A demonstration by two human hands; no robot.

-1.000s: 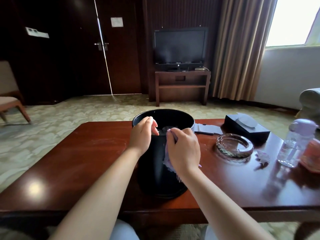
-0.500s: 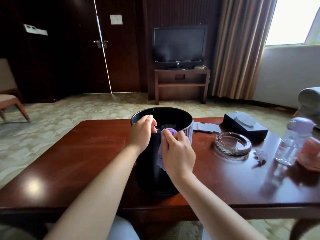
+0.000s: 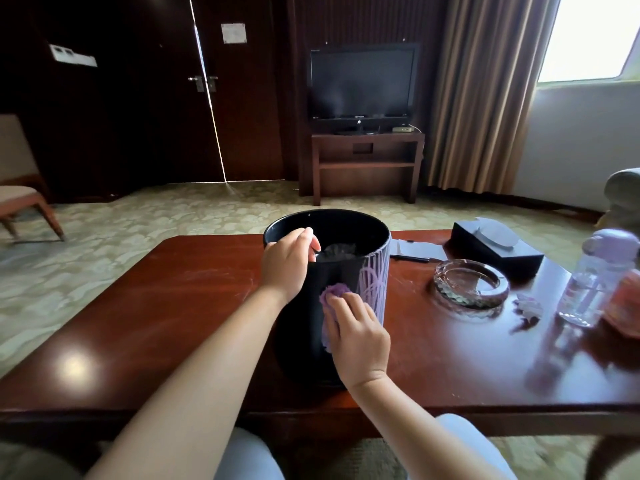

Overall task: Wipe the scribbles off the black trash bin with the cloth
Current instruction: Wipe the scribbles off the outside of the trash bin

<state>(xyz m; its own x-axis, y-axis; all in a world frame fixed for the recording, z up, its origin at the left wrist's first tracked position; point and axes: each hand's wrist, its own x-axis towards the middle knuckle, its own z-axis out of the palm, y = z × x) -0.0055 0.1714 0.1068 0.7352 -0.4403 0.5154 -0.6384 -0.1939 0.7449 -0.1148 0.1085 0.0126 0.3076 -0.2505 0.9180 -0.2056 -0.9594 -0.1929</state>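
Observation:
The black trash bin (image 3: pixel 301 327) stands upright on the wooden table (image 3: pixel 166 306), directly in front of me. Pale purple scribbles (image 3: pixel 372 284) streak its right side below the rim. My left hand (image 3: pixel 289 263) grips the near-left rim, fingers curled over the edge into the bin. My right hand (image 3: pixel 358 336) presses a purple cloth (image 3: pixel 332 296) against the bin's front wall, just left of the scribbles; most of the cloth is hidden under the hand.
Right of the bin sit a glass ashtray (image 3: pixel 471 285), a black tissue box (image 3: pixel 498 245), a clear bottle with a purple cap (image 3: pixel 595 278) and a small crumpled scrap (image 3: pixel 528 306). A pen (image 3: pixel 410 259) and dark card lie behind the bin.
My right hand has slid the cloth down from the rim to the middle of the bin's front. The bin has turned, bringing the scribbles into view on its right side.

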